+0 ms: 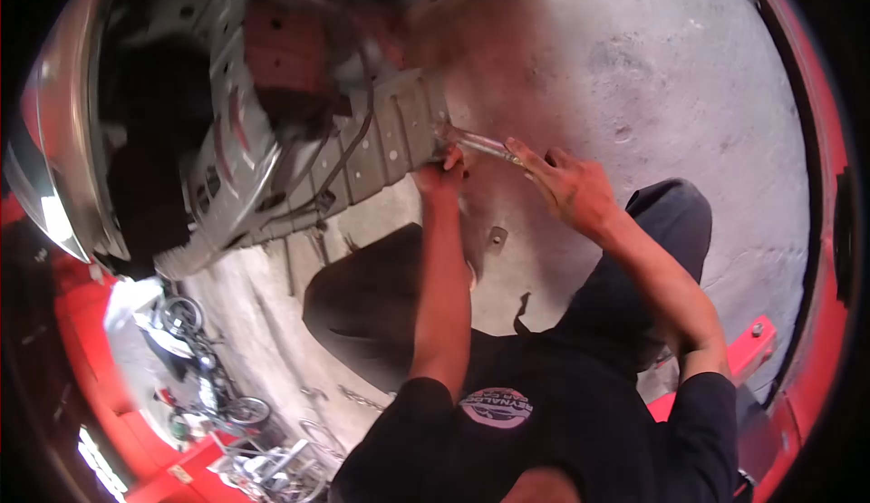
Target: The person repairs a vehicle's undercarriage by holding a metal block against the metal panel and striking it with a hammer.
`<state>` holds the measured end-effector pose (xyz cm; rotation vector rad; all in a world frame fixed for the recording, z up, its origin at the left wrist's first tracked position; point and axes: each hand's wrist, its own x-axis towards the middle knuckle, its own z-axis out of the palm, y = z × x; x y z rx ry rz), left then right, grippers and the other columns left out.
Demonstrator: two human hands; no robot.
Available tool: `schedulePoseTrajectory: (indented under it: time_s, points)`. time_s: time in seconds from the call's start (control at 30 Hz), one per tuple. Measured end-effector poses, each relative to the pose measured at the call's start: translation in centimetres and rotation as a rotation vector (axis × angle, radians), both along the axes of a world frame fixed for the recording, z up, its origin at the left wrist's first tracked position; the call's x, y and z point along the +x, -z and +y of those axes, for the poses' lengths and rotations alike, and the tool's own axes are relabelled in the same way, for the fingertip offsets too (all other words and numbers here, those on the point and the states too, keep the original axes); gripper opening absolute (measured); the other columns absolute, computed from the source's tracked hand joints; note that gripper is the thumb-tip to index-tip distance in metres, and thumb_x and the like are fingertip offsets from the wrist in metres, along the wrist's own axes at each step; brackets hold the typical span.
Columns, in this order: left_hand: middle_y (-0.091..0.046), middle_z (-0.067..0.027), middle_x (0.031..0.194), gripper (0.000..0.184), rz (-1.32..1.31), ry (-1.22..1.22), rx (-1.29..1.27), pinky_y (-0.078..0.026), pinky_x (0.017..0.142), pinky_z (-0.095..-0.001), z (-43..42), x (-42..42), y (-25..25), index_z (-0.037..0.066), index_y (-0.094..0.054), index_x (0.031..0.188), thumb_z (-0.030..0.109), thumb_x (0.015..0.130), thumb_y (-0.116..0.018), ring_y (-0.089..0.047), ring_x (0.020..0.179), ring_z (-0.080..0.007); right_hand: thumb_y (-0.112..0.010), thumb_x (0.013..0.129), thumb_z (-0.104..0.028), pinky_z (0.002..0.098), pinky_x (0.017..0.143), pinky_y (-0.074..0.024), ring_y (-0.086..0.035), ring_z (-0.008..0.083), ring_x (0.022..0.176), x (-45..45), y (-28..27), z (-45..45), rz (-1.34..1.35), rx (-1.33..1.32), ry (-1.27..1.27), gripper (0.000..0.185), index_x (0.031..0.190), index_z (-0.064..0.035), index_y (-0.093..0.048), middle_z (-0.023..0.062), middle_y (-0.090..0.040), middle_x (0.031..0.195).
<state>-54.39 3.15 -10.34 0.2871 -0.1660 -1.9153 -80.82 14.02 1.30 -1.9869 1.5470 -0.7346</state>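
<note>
My right hand (pixel 573 188) is closed on the handle end of a long, shiny metal wrench (pixel 485 145). The tool's far end meets the edge of a grey ribbed metal panel (pixel 390 136) on a vehicle body. Just below that end, my left hand (pixel 442 175) is at the panel's lower corner, its fingers bent together. Whatever those fingers grip is too small to make out. A dark cable (pixel 361 131) runs across the panel.
Opened vehicle bodywork (pixel 231 140) with dark cavities fills the upper left. A small metal plate with a hole (pixel 497 238) lies on the concrete floor (pixel 698 95) between my legs. Motorcycles (pixel 204 367) stand at lower left. A red metal beam (pixel 757 349) is at my right.
</note>
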Motion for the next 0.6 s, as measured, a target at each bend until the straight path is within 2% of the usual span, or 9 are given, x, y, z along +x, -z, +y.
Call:
schedulePoseTrajectory:
  time_s: [0.07,0.23,0.27,0.33,0.37,0.47,0.53,0.57,0.6]
  points:
    - [-0.062,0.0012,0.104,0.037,-0.102,0.117,-0.063,-0.041,0.048,-0.025,1.3,-0.6,-1.0,0.015,-0.057,0.127,0.034,0.097,-0.052,-0.056,0.079,-0.0162,-0.064,0.094,-0.018,0.0431,0.067,-0.0529,-0.065,0.0346,0.076,0.5,1.5,0.5,-0.068,0.051,0.026,0.051,0.144,-0.019,-0.052,0.0154,-0.064,0.087]
    - [-0.063,-0.0038,0.1,0.034,-0.505,0.06,0.292,-0.041,0.048,-0.0267,4.9,-2.1,-2.2,0.014,-0.056,0.127,0.031,0.1,-0.046,-0.055,0.077,-0.0165,-0.063,0.093,-0.019,0.0475,0.079,-0.0533,-0.067,0.0397,0.088,0.3,5.3,0.4,-0.466,-0.167,0.312,0.042,0.133,-0.007,-0.059,0.0207,-0.069,0.099]
    - [-0.064,-0.0053,0.1,0.033,-0.614,0.03,0.382,-0.041,0.048,-0.0276,5.7,-2.9,-2.8,0.014,-0.055,0.128,0.031,0.101,-0.045,-0.056,0.078,-0.017,-0.063,0.093,-0.019,0.0476,0.08,-0.0528,-0.066,0.0416,0.09,-0.3,5.6,0.1,-0.482,-0.075,0.344,0.041,0.131,-0.005,-0.059,0.0225,-0.069,0.1]
    - [-0.064,-0.0086,0.105,0.035,-0.798,0.132,0.266,-0.042,0.05,-0.0298,7.9,-2.1,-1.7,0.013,-0.054,0.129,0.033,0.103,-0.042,-0.059,0.08,-0.0198,-0.063,0.092,-0.019,0.0477,0.083,-0.0518,-0.065,0.0454,0.093,-1.7,5.6,-0.6,-0.509,0.11,0.39,0.04,0.128,-0.0011,-0.06,0.0262,-0.068,0.102]
    - [-0.065,-0.0102,0.107,0.036,-0.885,0.181,0.204,-0.043,0.05,-0.0308,8.8,-1.5,-1.3,0.013,-0.053,0.13,0.033,0.104,-0.04,-0.06,0.081,-0.0212,-0.062,0.093,-0.019,0.0469,0.082,-0.0518,-0.065,0.0445,0.091,-1.8,6.5,-1.1,-0.542,0.139,0.416,0.04,0.128,-0.0002,-0.059,0.0263,-0.067,0.097]
    - [-0.065,-0.013,0.109,0.042,-0.836,0.379,0.352,-0.046,0.052,-0.0323,10.9,-3.2,-5.1,0.011,-0.055,0.132,0.037,0.107,-0.033,-0.064,0.085,-0.0218,-0.06,0.095,-0.022,0.0442,0.074,-0.0519,-0.066,0.0389,0.081,-2.0,7.4,-2.2,-0.689,0.298,0.46,0.038,0.126,0.0013,-0.059,0.0237,-0.065,0.084]
    - [-0.064,-0.0141,0.113,0.039,-0.903,0.402,0.263,-0.05,0.06,-0.0332,11.9,-4.0,-8.1,0.011,-0.054,0.135,0.033,0.106,-0.041,-0.064,0.093,-0.0231,-0.057,0.097,-0.024,0.042,0.065,-0.0519,-0.065,0.0311,0.07,-2.5,6.6,-2.6,-0.85,0.513,0.422,0.036,0.124,0.001,-0.06,0.0183,-0.062,0.075]
    - [-0.064,-0.0146,0.115,0.039,-0.932,0.408,0.218,-0.052,0.064,-0.0336,12.3,-4.3,-9.7,0.011,-0.054,0.137,0.031,0.105,-0.045,-0.065,0.096,-0.0238,-0.056,0.099,-0.025,0.0382,0.059,-0.048,-0.06,0.0248,0.064,-2.6,6.4,-2.7,-0.948,0.601,0.423,0.036,0.126,-0.0012,-0.06,0.0131,-0.059,0.075]
    - [-0.064,-0.0143,0.117,0.039,-1.155,0.393,0.128,-0.052,0.071,-0.0342,12.3,-4.8,-11.5,0.011,-0.054,0.138,0.028,0.104,-0.049,-0.064,0.1,-0.025,-0.054,0.1,-0.026,0.0344,0.053,-0.0441,-0.054,0.0184,0.058,-2.4,6.6,-2.6,-1.045,0.687,0.423,0.036,0.128,-0.0033,-0.059,0.008,-0.056,0.074]
